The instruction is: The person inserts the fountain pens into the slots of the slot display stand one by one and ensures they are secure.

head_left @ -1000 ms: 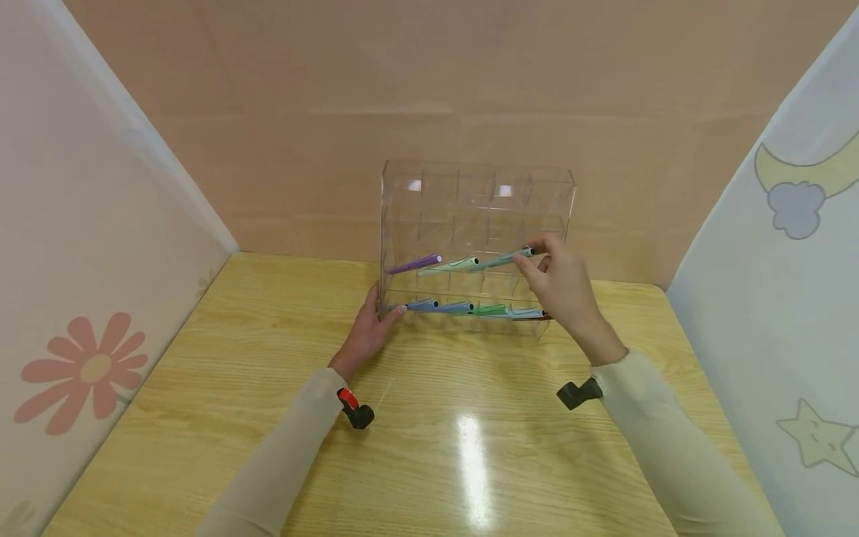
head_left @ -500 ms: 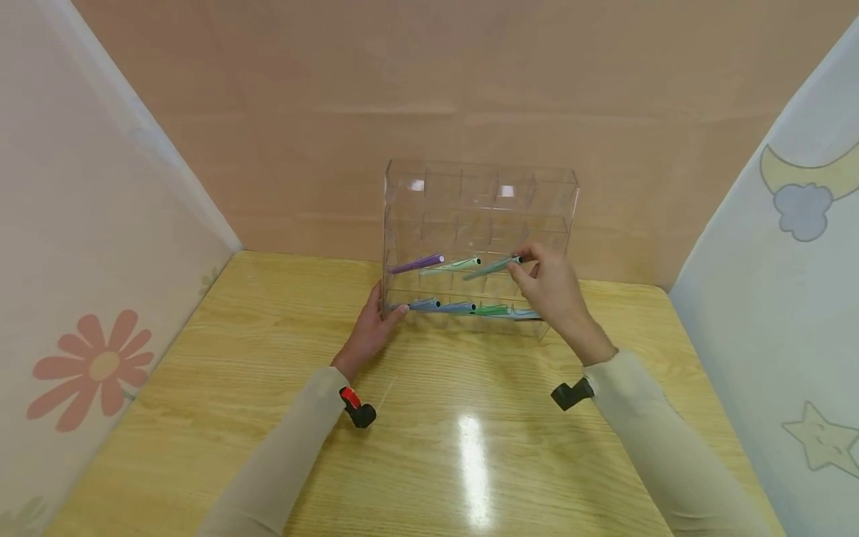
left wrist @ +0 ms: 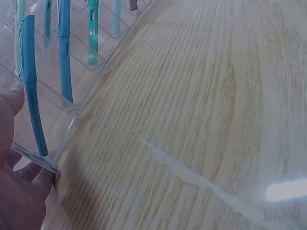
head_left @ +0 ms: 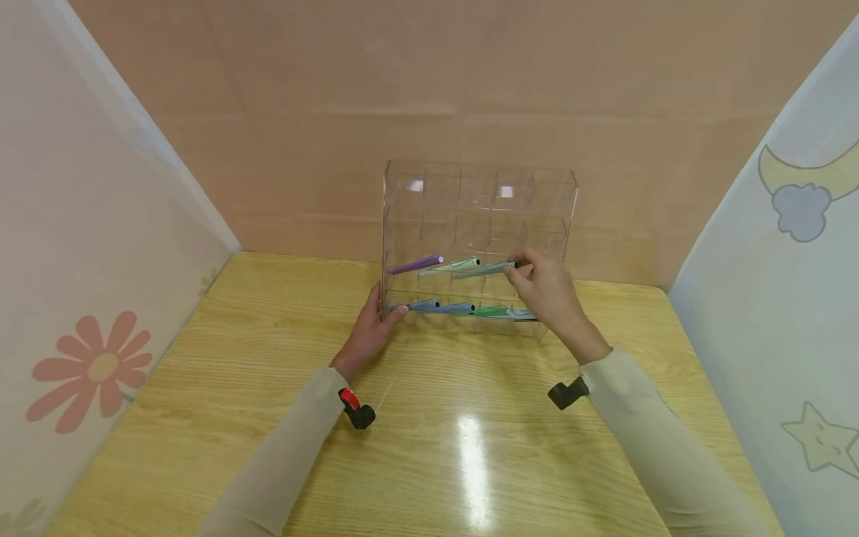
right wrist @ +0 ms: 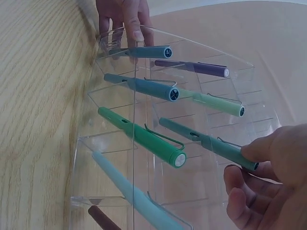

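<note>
My right hand (head_left: 550, 291) pinches the cap end of a teal pen (right wrist: 211, 143) between thumb and fingers. That pen lies tilted in a third-row compartment of a clear compartmented rack (head_left: 476, 195), just right of a pale green pen (right wrist: 216, 103). My left hand (head_left: 367, 333) grips the rack's lower left side, thumb at the front and fingers behind. A purple pen (head_left: 417, 264) sits at the left of the third row. Along the bottom row lie two blue pens (right wrist: 152, 89), a green pen (right wrist: 144, 136), a light blue pen (right wrist: 136, 194) and a brown one (right wrist: 101, 218).
The rack stands on a wood-grain table (head_left: 429, 447) near the orange back wall (head_left: 456, 82). Patterned side panels (head_left: 758, 298) rise on the left and right. Clear dividers (right wrist: 108, 143) separate the rack's compartments.
My right hand has moved left and slightly down with the teal pen, which now sits closer beside the pale green pen. The left hand keeps its hold on the rack.
</note>
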A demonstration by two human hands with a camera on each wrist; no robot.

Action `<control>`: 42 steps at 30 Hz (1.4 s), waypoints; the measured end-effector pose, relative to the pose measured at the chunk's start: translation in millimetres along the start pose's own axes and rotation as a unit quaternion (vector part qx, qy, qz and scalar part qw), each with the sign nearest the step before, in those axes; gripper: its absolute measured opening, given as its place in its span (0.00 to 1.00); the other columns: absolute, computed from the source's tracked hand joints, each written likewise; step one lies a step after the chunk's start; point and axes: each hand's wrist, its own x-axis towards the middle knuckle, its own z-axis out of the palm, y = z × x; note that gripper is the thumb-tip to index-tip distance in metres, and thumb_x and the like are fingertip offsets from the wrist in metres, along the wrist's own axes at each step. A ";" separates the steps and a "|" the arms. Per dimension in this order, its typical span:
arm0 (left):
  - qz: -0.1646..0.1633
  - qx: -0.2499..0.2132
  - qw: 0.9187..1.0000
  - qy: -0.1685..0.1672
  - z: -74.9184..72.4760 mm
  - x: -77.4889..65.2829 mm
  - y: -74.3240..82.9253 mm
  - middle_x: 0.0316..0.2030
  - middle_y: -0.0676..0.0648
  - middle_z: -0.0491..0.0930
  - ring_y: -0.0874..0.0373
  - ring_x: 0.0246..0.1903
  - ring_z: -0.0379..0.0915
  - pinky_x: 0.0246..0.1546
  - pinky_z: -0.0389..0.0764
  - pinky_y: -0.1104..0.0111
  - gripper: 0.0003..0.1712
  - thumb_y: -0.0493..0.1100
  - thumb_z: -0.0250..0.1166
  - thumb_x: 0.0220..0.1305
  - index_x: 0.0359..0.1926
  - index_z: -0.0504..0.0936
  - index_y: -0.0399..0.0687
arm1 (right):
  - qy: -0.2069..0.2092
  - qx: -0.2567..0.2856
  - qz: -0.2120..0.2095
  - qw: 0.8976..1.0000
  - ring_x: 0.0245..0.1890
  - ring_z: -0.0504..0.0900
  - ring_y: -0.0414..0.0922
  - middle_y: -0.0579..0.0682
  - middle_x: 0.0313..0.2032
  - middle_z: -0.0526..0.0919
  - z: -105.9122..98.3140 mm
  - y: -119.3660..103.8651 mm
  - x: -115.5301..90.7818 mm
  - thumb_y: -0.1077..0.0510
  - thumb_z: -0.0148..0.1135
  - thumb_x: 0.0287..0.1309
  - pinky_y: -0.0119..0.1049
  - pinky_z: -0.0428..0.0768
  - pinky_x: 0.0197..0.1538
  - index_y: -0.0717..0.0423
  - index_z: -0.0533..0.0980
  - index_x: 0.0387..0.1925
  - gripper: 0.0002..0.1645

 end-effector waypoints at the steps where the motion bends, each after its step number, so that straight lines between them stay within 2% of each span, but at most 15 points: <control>1: 0.002 0.000 1.000 -0.001 0.0 -0.2 0.2 0.86 0.39 0.48 0.36 0.84 0.51 0.80 0.62 0.40 0.48 0.50 0.60 0.82 0.88 0.40 0.52 | -0.001 0.001 0.002 1.000 0.21 0.74 0.43 0.60 0.52 0.86 0.3 0.6 0.4 0.53 0.61 0.78 0.33 0.69 0.20 0.63 0.79 0.61 0.20; 18: 0.002 0.000 1.000 0.002 1.1 -0.7 1.5 0.85 0.39 0.50 0.36 0.84 0.50 0.81 0.60 0.41 0.47 0.49 0.60 0.82 0.87 0.41 0.51 | -0.010 0.009 0.009 1.000 0.22 0.75 0.43 0.61 0.52 0.86 1.2 1.5 0.8 0.51 0.60 0.79 0.34 0.70 0.22 0.63 0.79 0.61 0.21; 25: -0.001 0.004 1.000 -0.002 3.9 1.1 2.9 0.85 0.39 0.50 0.36 0.83 0.51 0.81 0.60 0.40 0.47 0.49 0.60 0.82 0.87 0.42 0.52 | -0.010 0.010 0.010 1.000 0.26 0.75 0.47 0.60 0.53 0.85 -2.2 6.5 -4.1 0.50 0.60 0.79 0.35 0.72 0.25 0.61 0.76 0.63 0.23; 32: -0.003 0.001 1.000 -0.009 6.0 1.0 3.4 0.86 0.40 0.48 0.35 0.84 0.49 0.81 0.60 0.39 0.47 0.50 0.60 0.82 0.88 0.41 0.53 | 0.004 0.007 0.010 1.000 0.30 0.77 0.47 0.58 0.54 0.86 -12.8 13.5 -19.8 0.48 0.60 0.78 0.36 0.75 0.28 0.59 0.76 0.64 0.25; 38: -0.021 0.003 1.000 -0.010 3.6 0.0 3.6 0.85 0.39 0.50 0.35 0.83 0.51 0.79 0.62 0.38 0.47 0.51 0.59 0.82 0.88 0.41 0.54 | 0.027 -0.001 0.005 1.000 0.24 0.75 0.43 0.58 0.52 0.87 -24.4 21.2 -38.9 0.48 0.60 0.78 0.35 0.73 0.23 0.60 0.77 0.63 0.23; 42: -0.029 0.003 1.000 -0.010 -4.1 -4.9 2.4 0.87 0.41 0.44 0.35 0.84 0.50 0.79 0.62 0.39 0.49 0.50 0.58 0.83 0.88 0.37 0.54 | 0.039 -0.013 0.005 0.999 0.21 0.74 0.40 0.59 0.53 0.87 -34.6 27.7 -53.5 0.48 0.60 0.79 0.35 0.71 0.22 0.60 0.77 0.62 0.23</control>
